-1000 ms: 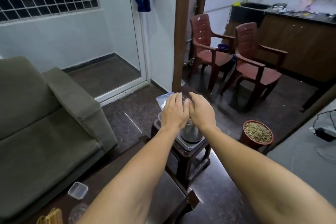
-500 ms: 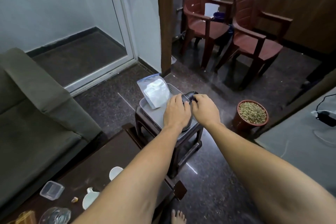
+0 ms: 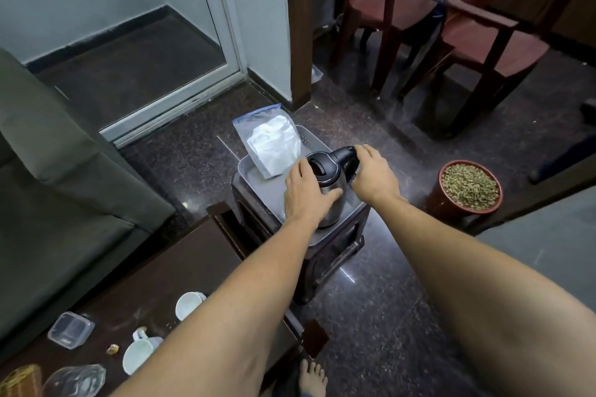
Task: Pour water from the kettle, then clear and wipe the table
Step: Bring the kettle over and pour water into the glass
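Note:
A steel kettle (image 3: 332, 185) with a black lid and handle stands in a grey tray (image 3: 258, 184) on a small dark stool. My left hand (image 3: 304, 192) wraps round the kettle's steel body. My right hand (image 3: 374, 172) grips the black handle on its right side. Near me, the dark wooden table (image 3: 180, 267) carries two white cups (image 3: 188, 304) (image 3: 138, 356), a clear plastic box (image 3: 71, 329), a glass jar (image 3: 75, 379) and a small crumb-like scrap (image 3: 113, 349).
A zip bag (image 3: 271, 145) with white contents leans in the tray's far end. A grey sofa (image 3: 58, 190) lies left, a pot of green pellets (image 3: 469, 187) right, two brown plastic chairs (image 3: 483, 26) beyond. My bare foot (image 3: 311, 377) shows below.
The view tilted down and closer. My hands, together over the kettle before, have parted: the left now clasps the body, the right the handle.

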Demonstrator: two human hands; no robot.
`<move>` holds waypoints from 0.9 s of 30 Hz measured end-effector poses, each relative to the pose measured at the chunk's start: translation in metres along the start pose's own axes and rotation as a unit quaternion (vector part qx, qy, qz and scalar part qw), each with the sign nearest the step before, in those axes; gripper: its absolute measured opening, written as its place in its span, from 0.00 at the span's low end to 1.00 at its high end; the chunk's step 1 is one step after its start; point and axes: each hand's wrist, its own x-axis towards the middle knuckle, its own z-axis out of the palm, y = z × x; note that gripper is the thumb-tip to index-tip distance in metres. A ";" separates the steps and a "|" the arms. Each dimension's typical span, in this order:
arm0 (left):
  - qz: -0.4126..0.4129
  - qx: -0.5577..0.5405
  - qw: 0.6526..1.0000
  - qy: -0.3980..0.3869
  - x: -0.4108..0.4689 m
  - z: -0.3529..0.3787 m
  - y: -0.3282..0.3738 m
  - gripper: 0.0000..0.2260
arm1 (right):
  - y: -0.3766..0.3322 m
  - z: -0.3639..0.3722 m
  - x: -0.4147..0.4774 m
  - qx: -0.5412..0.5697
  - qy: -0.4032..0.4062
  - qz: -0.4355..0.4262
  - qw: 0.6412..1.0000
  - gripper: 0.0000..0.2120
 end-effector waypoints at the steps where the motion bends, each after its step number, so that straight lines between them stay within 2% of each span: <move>1: -0.002 -0.001 1.000 -0.001 0.004 0.003 -0.001 0.44 | 0.002 0.003 0.006 -0.004 -0.001 -0.007 1.000 0.34; 7: 0.000 0.021 0.999 0.042 0.023 0.015 -0.013 0.41 | 0.002 0.013 0.036 -0.072 -0.029 -0.064 0.995 0.38; 10: 0.021 0.043 0.998 0.048 0.029 0.017 -0.020 0.40 | 0.004 0.014 0.045 -0.118 -0.057 -0.089 0.987 0.35; 13: 0.045 0.055 0.997 0.038 0.036 0.014 -0.027 0.41 | 0.005 0.015 0.050 -0.135 -0.031 -0.111 0.984 0.29; 17: 0.086 0.062 0.994 -0.004 0.051 -0.001 -0.043 0.42 | 0.002 0.016 0.051 -0.159 -0.024 -0.111 0.981 0.23; 23: 0.113 0.063 0.986 -0.100 0.076 -0.028 -0.057 0.45 | 0.003 0.019 0.044 -0.169 -0.016 -0.106 0.980 0.22; 27: 0.125 0.131 0.975 -0.130 0.091 -0.043 -0.052 0.45 | 0.003 0.025 0.035 -0.167 -0.007 -0.093 0.982 0.22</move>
